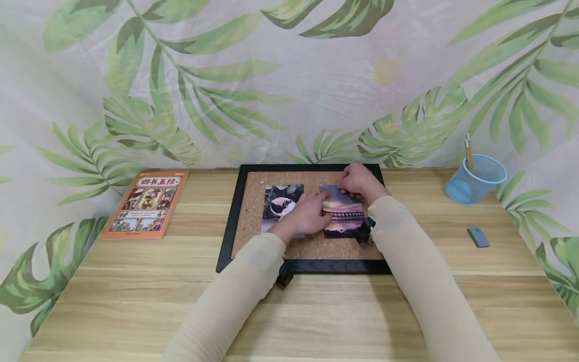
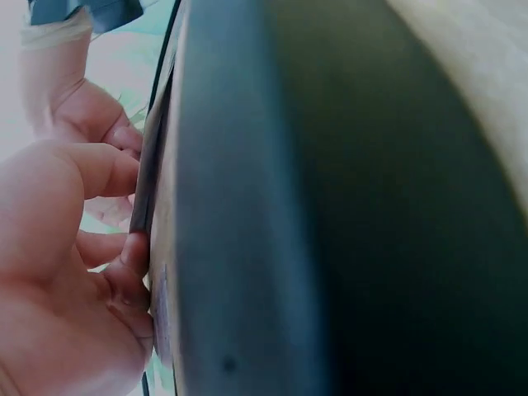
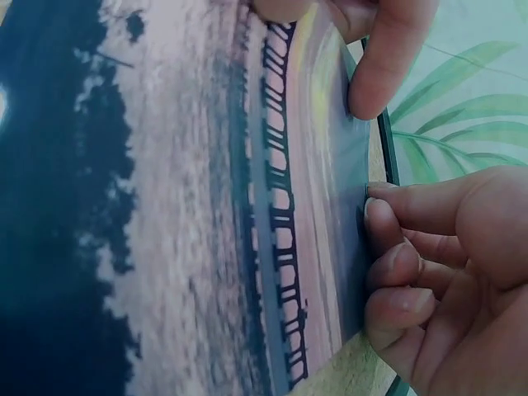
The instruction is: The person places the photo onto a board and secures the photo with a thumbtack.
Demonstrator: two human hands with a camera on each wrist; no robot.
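A corkboard [image 1: 312, 249] in a black frame lies on the table, bearing two photos. The right photo [image 1: 344, 213] shows a purple sunset with a bridge, and its surface bows slightly in the right wrist view. My left hand [image 1: 307, 213] presses its outstretched fingers on this photo's left side, while the palm partly covers the left photo [image 1: 284, 193] of a dark leafy scene. At the sunset photo's top edge, my right hand [image 1: 357, 181] pinches a tiny green thing [image 3: 367, 190], apparently a pushpin, mostly hidden by the fingertips. The other right fingers curl inward.
An orange book [image 1: 145, 205] lies at the table's back left. Toward the right stand a blue mesh pen cup [image 1: 472, 183] holding a pencil [image 1: 469, 153], and a small grey-blue block [image 1: 478, 237]. Leaf-patterned cloth [image 1: 325, 100] hangs behind the table.
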